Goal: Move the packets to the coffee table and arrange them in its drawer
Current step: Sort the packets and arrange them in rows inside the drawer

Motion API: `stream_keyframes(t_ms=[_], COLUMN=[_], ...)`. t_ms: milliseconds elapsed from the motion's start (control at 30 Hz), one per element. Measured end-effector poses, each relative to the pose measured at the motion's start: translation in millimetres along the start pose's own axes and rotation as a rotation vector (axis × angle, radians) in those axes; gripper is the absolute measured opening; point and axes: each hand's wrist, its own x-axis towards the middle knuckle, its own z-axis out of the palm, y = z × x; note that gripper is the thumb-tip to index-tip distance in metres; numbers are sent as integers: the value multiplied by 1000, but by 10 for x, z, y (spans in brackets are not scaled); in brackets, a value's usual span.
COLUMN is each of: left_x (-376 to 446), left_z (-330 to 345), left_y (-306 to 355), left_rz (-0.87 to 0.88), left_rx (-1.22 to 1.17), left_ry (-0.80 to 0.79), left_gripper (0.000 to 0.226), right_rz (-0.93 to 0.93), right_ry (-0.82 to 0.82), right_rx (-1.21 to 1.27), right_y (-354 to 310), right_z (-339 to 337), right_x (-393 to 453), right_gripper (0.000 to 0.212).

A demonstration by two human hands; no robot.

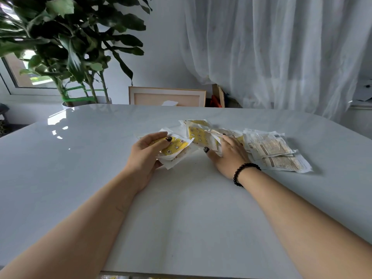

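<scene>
White, glossy and rounded at its corners, the large table top [100, 178] carries all the packets in the head view.

Left hand [147, 156]: thumb on top, fingers curled beneath, pinching a small stack of yellow-and-white patterned plastic packets [175, 151]. The stack sits at the table's centre, its lower edge near or on the surface; which cannot be told.

Right hand [229, 156]: palm down, thumb and fingers gripping the near edge of a second pile of yellow-and-white patterned packets [196, 134], which lies just beyond and left of the hand. A black beaded bracelet [244, 174] circles this wrist.

Beige-and-white printed packets [271, 150] lie overlapped flat on the table, just right of the right hand.

Behind the table: a tall green leafy potted plant [70, 47] at left, a pale wooden picture frame [167, 96] at centre, sheer white curtains [281, 47] at right.
</scene>
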Motion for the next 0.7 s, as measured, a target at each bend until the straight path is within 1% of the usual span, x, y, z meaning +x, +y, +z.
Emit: stream_keyframes(t_ms=[67,133,167,233,267,300,333,400,433,467,533,567,633,700], left_x=[1,14,17,14,6,-8,-21,-36,-42,-40,-34,-30,-7,13], left_z=[10,0,-7,-10,-5,9,20,34,42,45,50,46,23,26], left_y=[-7,-13,-15,-13,-11,-7,-3,0,-3,-11,-29,-41,-79,-110], left_rz=[-1,13,26,54,65,73,77,78,79,87,124,152,227,321], left_rx=[5,11,25,59,73,86,95,108,119,135,174,200,294,472], left_ry=[13,34,48,73,76,74,68,59,59,59,69,83,139,228], left_gripper=[23,26,28,29,29,29,29,28,28,29,34,36,40,39], right_rz=[29,3,-34,-142,-198,-242,-268,-258,-218,-160,-58,-48,-65,-70], right_ry=[38,121,204,455,568,625,616,453,354,246,86,67,88,108], right_rx=[86,159,199,274,300,312,308,256,216,184,192,200,205,195], right_y=[20,27,26,10,0,-8,-6,5,23,42,56,57,37,26], right_z=[13,6,0,-40,-54,-64,-56,-19,-3,2,-29,-32,-22,-13], right_x=[6,12,15,9,4,-9,-12,-1,-2,-7,-26,-33,-40,-46], right_gripper=[58,51,46,32,30,34,43,65,70,67,52,46,41,40])
